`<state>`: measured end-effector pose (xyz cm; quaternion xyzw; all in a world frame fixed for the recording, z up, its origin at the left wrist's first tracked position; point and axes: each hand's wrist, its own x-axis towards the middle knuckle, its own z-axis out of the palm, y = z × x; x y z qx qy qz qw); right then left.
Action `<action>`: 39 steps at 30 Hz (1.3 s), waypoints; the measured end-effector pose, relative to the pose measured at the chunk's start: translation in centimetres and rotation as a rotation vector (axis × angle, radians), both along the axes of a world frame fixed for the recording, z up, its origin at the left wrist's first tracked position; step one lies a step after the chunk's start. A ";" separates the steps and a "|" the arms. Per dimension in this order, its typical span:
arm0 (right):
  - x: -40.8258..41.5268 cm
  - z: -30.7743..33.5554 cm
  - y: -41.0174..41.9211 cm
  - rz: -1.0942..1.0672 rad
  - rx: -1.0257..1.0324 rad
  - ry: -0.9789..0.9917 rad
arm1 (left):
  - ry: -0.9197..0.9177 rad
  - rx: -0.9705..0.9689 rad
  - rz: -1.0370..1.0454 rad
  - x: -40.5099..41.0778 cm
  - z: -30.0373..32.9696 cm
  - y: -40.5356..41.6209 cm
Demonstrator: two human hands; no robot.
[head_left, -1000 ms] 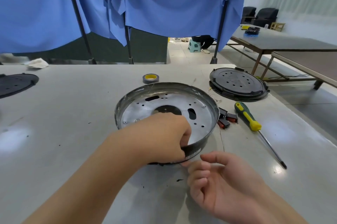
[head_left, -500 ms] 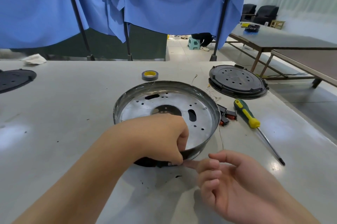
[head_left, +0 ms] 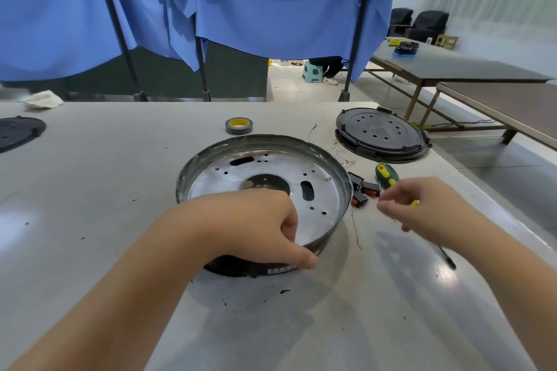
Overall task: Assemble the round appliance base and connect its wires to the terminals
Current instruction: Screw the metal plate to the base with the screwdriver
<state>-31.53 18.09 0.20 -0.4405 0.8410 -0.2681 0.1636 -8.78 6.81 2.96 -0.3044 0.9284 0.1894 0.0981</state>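
- The left hand grips the near rim of the round metal base, thumb outside against its wall, fingers curled over the edge.
- The base sits mid-table, open side up.
- The right hand hovers over the screwdriver, fingers loosely curled; whether it pinches anything I cannot tell.
- Small black switches lie just beside the base.
- Thin wires lie beyond them.
- A black round cover and a roll of tape lie farther back.

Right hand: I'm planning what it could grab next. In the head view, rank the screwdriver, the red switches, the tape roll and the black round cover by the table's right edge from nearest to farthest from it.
From the right hand:
1. Screwdriver, partly under the hand.
2. Red switches, just left of its fingers.
3. Black round cover, farther back.
4. Tape roll, far back left, beyond the metal base.
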 end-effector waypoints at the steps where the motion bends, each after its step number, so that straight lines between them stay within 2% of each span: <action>1: -0.8 -0.1 -0.9 -0.030 0.027 0.090 | -0.010 0.004 0.003 0.0 0.0 0.0; 5: -2.9 -0.9 -4.4 -0.109 0.197 0.347 | -0.047 0.053 -0.006 0.3 0.1 0.1; 10: -3.3 -1.8 -7.3 -0.137 0.261 0.453 | -0.023 0.108 -0.024 0.2 0.1 0.1; 13: -3.1 -2.0 -8.5 -0.153 0.263 0.476 | 0.168 0.130 0.019 -0.3 0.1 0.0; 15: -3.2 -1.9 -9.0 -0.190 0.267 0.485 | 0.330 0.089 0.041 -0.7 -0.1 -0.1; 17: -3.3 -1.9 -9.2 -0.220 0.278 0.501 | 0.416 0.032 0.027 -1.0 -0.4 0.0; 23: -3.2 -2.1 -9.1 -0.219 0.321 0.541 | 0.304 -0.065 -0.021 -1.2 -1.4 -0.4; 28: -3.0 -1.8 -9.0 -0.178 0.352 0.530 | 0.301 -0.049 0.002 -1.1 -1.4 -0.6; 39: -1.4 -0.7 -8.4 0.107 0.593 0.568 | 0.292 0.026 0.024 -0.9 -1.1 -0.7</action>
